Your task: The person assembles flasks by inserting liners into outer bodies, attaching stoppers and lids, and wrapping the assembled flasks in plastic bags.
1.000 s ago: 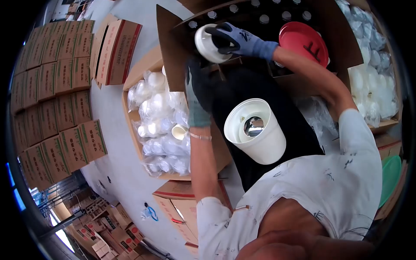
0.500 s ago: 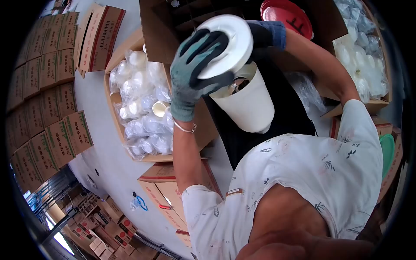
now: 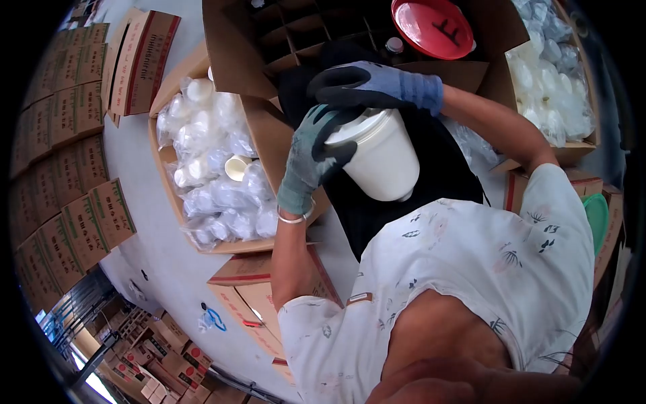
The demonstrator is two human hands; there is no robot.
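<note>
If pressure lands unevenly, the one round white plastic lid (image 3: pixel 365 126) could pop up on one side, or things could tip lol
Left to right: one open brown cardboard carton (image 3: pixel 266 135) at left-centre, its bagged white plastic pieces (image 3: pixel 202 145) too jumbled to count; left hand (image 3: pixel 311 151), grey-green and black glove, gripping the lid's edge; one tapered white plastic tub (image 3: pixel 387 165) mid-frame; right hand (image 3: pixel 363 84), blue and black glove, curved over the top, can't tell if gripping; one round red plastic lid (image 3: pixel 431 27), upper right.
</note>
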